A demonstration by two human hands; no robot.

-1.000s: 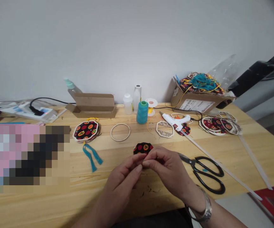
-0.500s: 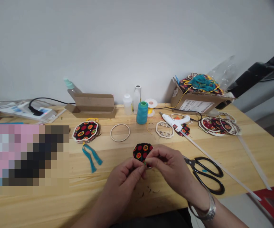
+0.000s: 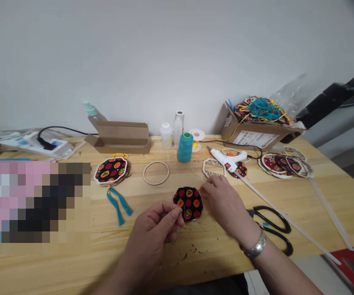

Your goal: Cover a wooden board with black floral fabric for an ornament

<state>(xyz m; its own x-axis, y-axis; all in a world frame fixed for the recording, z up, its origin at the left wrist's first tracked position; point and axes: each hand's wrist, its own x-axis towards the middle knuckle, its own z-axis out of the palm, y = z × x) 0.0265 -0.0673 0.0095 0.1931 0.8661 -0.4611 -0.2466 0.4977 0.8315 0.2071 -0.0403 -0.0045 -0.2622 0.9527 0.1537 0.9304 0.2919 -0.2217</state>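
Observation:
A black fabric piece [image 3: 188,203] with red and orange dots lies on the wooden table [image 3: 72,246] near the front middle. My left hand [image 3: 156,227] is closed in a pinch just left of it, thumb and forefinger pressed at its left edge; what they grip is too small to name. My right hand [image 3: 222,203] lies to the right of the piece, fingers curled and pointing toward the pale fretwork frame [image 3: 213,168] beyond it. The fingertips of that hand hold nothing that I can see.
Black scissors [image 3: 271,229] lie right of my right hand. A white glue gun [image 3: 228,157], a teal thread cone [image 3: 185,146], a wooden ring [image 3: 156,172], a stack of fabric-covered pieces [image 3: 111,170] with a teal tassel [image 3: 118,200] and two cardboard boxes [image 3: 256,129] stand further back.
My hands have parted. The right hand left the pinch at the fabric piece and moved right and away toward the fretwork frame. The fabric piece now lies flat and fully visible.

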